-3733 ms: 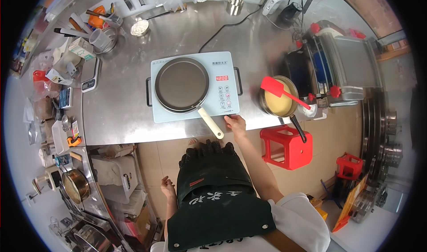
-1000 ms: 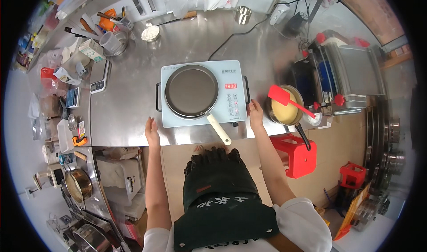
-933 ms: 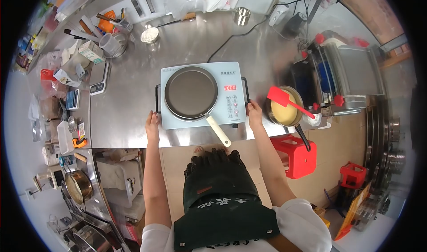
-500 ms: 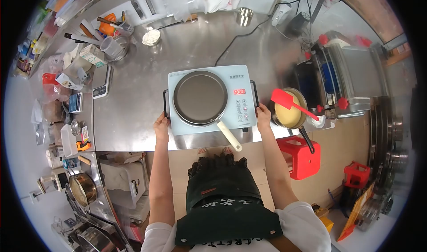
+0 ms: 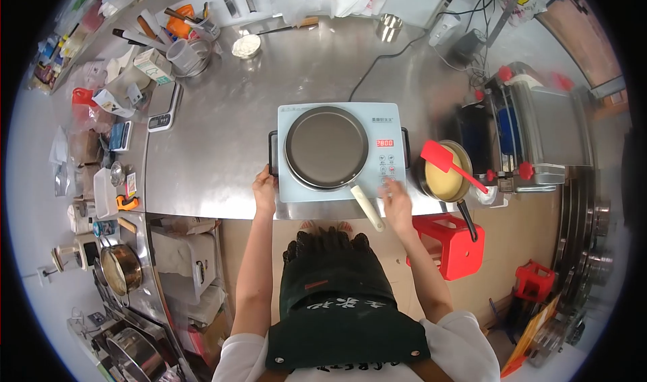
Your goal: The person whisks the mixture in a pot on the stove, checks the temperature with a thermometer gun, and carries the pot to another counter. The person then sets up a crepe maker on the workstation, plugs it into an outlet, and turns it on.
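A dark frying pan (image 5: 327,146) with a cream handle rests on a pale blue electric cooktop (image 5: 386,129), whose display glows red. My left hand (image 5: 265,188) is closed at the lower end of the cooktop's black left side handle (image 5: 272,151). My right hand (image 5: 396,201) is at the cooktop's lower right corner, beside the pan handle and off the right side handle; its fingers are blurred. To the right, a pot (image 5: 446,181) of yellow liquid or batter has a red spatula (image 5: 438,155) lying across its rim.
A steel counter (image 5: 209,146) carries a scale (image 5: 164,106), a bowl of white stuff (image 5: 247,46) and a metal cup (image 5: 389,27). A black cord (image 5: 377,59) runs back from the cooktop. Machinery (image 5: 539,126) stands right; a red stool (image 5: 453,250) is below the counter edge.
The cooktop with the pan has shifted right, closer to the pot. My right hand has let go of the right side handle and moved to the cooktop's front corner. My left hand stays at its handle.
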{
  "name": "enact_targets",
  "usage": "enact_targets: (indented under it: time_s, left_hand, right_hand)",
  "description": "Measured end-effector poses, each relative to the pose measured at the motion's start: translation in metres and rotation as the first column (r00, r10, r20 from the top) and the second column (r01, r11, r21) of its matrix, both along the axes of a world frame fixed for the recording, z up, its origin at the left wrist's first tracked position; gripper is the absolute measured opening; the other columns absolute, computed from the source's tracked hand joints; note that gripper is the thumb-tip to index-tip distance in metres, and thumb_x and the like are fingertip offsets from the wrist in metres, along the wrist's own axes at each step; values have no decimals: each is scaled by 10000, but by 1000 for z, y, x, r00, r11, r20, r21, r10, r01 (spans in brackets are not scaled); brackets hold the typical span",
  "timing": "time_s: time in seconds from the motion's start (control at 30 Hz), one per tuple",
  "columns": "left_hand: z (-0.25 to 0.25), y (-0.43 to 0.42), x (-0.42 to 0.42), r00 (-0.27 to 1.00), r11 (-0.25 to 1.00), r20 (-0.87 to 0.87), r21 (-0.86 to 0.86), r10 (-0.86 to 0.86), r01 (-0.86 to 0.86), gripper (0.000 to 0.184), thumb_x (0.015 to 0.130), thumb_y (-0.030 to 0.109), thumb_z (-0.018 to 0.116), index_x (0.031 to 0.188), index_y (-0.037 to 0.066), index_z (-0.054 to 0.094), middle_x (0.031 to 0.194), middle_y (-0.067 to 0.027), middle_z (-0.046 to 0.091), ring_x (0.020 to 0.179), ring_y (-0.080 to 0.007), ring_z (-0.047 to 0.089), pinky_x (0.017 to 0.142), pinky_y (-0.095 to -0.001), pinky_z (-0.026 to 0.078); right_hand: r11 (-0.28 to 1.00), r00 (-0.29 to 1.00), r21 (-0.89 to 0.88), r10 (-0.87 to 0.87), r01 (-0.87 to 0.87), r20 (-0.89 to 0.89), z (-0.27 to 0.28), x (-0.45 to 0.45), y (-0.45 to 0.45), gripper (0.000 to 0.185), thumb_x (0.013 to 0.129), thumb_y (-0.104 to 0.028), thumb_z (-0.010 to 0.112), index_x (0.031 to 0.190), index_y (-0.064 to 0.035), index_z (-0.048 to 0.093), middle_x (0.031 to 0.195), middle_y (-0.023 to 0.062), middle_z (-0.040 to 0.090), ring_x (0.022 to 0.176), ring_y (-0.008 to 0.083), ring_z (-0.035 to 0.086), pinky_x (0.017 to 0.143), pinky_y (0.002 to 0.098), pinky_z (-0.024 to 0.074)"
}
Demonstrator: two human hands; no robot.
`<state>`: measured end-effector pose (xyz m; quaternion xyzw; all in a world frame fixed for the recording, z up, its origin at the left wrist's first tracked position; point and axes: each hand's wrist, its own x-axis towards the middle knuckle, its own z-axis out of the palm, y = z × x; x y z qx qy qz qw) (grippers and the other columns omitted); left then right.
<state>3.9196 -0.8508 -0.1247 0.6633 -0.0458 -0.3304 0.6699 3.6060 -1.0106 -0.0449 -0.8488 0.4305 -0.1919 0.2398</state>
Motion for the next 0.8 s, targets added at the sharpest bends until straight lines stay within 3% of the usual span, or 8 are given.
enact_targets:
  time_s: [0.1,0.2,0.4,0.53,0.6,0.63,0.7,0.8]
  left_hand:
    - [0,1,-2,1000,1000,5,-4,-19,19,398,914,-15,397,1307,-77,414,1170,-135,548,997,-186,561,904,-299,451]
    - [3,4,-3,998,999,33,5,-48,48,405,915,-8,402,1313,-82,401,1206,-133,525,1013,-190,553,912,-302,451]
    - [21,19,-26,988,997,148,66,40,-50,388,886,-21,445,1271,-66,468,1162,-110,492,881,-144,516,808,-258,447]
    - [35,33,-43,967,961,255,258,32,-100,422,896,17,446,1314,-38,424,1233,-163,485,1043,-230,527,901,-325,452]
    - [44,35,-55,854,903,520,380,-28,-202,416,876,11,479,1287,-49,454,1223,-190,473,1012,-250,529,878,-339,442]
    - [47,32,-61,722,898,688,363,-79,-248,466,864,17,499,1319,-34,414,1297,-237,420,1164,-337,457,972,-405,386]
    - [68,8,-71,542,947,806,316,-239,-52,546,864,69,537,1364,-27,340,1391,-262,322,1298,-376,318,1061,-448,282]
    - [108,-47,-79,141,811,800,562,-583,164,704,855,257,593,1372,-85,260,1441,-275,228,1360,-395,188,1096,-498,196]
  right_hand:
    - [944,985,281,172,-171,21,25,21,26,486,844,-161,599,1294,-55,447,1011,233,567,793,411,593,702,463,489]
    - [950,963,242,233,-196,-135,18,30,41,555,841,-150,599,1349,-80,387,993,239,565,813,407,596,694,457,494]
    - [959,985,227,166,-170,37,3,32,69,570,833,-81,578,1364,-71,369,995,242,557,800,430,587,702,483,490]
    - [962,990,237,129,-137,49,7,37,74,570,831,-67,581,1360,-57,368,986,260,557,811,444,582,703,489,491]
    - [962,993,246,111,-118,42,5,37,75,565,832,-74,586,1351,-29,368,1000,270,561,827,450,580,705,486,493]
    - [966,992,231,109,-119,56,5,36,75,561,834,-81,587,1345,-13,366,1006,274,563,832,451,581,707,484,493]
    - [972,990,198,109,-124,87,6,35,75,558,838,-97,590,1333,20,362,1018,282,567,841,453,584,712,480,494]
    - [965,990,226,125,-137,68,-6,27,74,519,835,-105,603,1285,58,403,1000,288,581,838,457,589,715,484,491]
